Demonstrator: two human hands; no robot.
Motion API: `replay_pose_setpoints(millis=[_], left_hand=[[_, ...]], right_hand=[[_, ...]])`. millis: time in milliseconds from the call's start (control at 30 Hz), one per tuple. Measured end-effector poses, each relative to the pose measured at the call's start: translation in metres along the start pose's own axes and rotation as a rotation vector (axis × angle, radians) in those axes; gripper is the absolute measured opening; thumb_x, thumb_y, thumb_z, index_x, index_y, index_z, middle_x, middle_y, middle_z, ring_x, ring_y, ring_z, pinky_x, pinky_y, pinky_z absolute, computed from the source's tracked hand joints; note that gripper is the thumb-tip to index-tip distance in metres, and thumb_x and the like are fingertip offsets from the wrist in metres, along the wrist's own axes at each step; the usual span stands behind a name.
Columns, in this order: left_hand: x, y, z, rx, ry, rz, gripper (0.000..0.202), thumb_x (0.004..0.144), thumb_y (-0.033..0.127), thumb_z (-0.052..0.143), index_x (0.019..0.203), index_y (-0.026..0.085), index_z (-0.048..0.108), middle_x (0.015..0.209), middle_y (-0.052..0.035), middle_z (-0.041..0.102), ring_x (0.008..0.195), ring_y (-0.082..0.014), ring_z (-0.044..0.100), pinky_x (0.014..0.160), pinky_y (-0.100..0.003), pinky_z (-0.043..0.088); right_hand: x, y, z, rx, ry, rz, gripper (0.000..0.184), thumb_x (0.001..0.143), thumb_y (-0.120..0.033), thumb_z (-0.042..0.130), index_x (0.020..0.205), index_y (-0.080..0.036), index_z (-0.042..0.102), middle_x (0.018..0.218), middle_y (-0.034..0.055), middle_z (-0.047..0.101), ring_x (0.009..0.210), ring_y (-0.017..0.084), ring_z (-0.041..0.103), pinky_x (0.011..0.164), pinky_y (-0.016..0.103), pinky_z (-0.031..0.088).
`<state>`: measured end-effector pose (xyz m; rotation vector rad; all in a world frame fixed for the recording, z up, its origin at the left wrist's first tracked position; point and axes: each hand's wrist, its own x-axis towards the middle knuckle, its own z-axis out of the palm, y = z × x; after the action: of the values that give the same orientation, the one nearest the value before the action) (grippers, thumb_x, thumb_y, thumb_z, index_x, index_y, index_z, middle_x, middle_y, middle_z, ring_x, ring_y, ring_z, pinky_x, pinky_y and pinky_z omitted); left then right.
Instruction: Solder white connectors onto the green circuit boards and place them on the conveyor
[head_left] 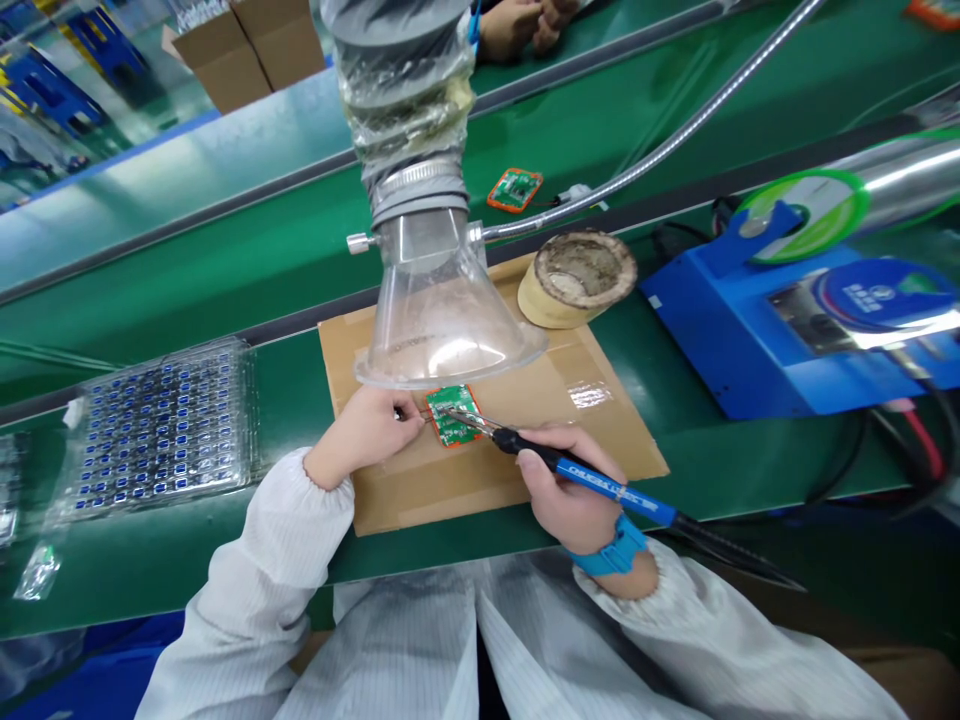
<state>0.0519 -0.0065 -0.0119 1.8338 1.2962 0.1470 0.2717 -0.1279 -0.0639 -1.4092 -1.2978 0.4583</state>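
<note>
My right hand is closed around a blue and black soldering iron, its metal tip over the green circuit board. The board has an orange edge and lies flat on a cardboard sheet. At the board's left edge, my left hand pinches thin dark wires that reach the board. A small dark round part shows by those fingertips; its kind is unclear. Whether the iron's tip touches the board I cannot tell. Just above the board hangs a clear fume extraction hood.
A round pot with a dark-stained rim stands on the cardboard's back right corner. Farther right is a blue solder feeder unit. Clear trays of small blue parts lie at left. Beyond are another board and a person's hands.
</note>
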Motion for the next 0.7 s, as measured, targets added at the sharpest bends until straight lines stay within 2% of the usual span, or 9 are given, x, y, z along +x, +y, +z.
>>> replay_pose_setpoints(millis=[300, 400, 567, 700], left_hand=[[-0.003, -0.002, 0.001, 0.06, 0.01, -0.028, 0.012, 0.081, 0.022, 0.064, 0.071, 0.019, 0.07, 0.071, -0.0011, 0.071, 0.064, -0.0159, 0.058, 0.068, -0.032, 0.046], [-0.004, -0.002, 0.001, 0.056, 0.013, 0.019, 0.01, 0.081, 0.021, 0.064, 0.073, 0.018, 0.07, 0.073, -0.0025, 0.07, 0.066, -0.0169, 0.059, 0.071, -0.033, 0.047], [-0.007, 0.0, 0.005, 0.103, 0.035, 0.153, 0.008, 0.08, 0.015, 0.064, 0.073, 0.018, 0.065, 0.084, -0.0074, 0.071, 0.081, -0.0212, 0.062, 0.085, -0.037, 0.05], [-0.012, -0.003, 0.001, 0.042, 0.035, 0.14, 0.009, 0.082, 0.018, 0.063, 0.073, 0.018, 0.062, 0.085, -0.0068, 0.07, 0.083, -0.021, 0.062, 0.085, -0.036, 0.051]], right_hand=[[0.001, 0.004, 0.001, 0.008, 0.002, -0.018, 0.005, 0.091, -0.028, 0.07, 0.095, -0.025, 0.072, 0.087, 0.0036, 0.077, 0.078, 0.021, 0.076, 0.068, 0.029, 0.062], [0.0, 0.009, 0.002, 0.0, 0.019, -0.037, 0.007, 0.091, -0.03, 0.071, 0.095, -0.025, 0.073, 0.086, 0.0039, 0.077, 0.077, 0.021, 0.076, 0.067, 0.03, 0.062], [0.003, 0.012, 0.0, 0.018, 0.056, -0.039, 0.012, 0.092, -0.036, 0.07, 0.089, -0.025, 0.073, 0.083, 0.0046, 0.076, 0.073, 0.022, 0.075, 0.065, 0.032, 0.062], [0.009, 0.016, -0.011, -0.008, 0.101, -0.025, 0.017, 0.092, -0.041, 0.07, 0.087, -0.025, 0.073, 0.08, 0.0048, 0.075, 0.069, 0.023, 0.074, 0.062, 0.034, 0.06]])
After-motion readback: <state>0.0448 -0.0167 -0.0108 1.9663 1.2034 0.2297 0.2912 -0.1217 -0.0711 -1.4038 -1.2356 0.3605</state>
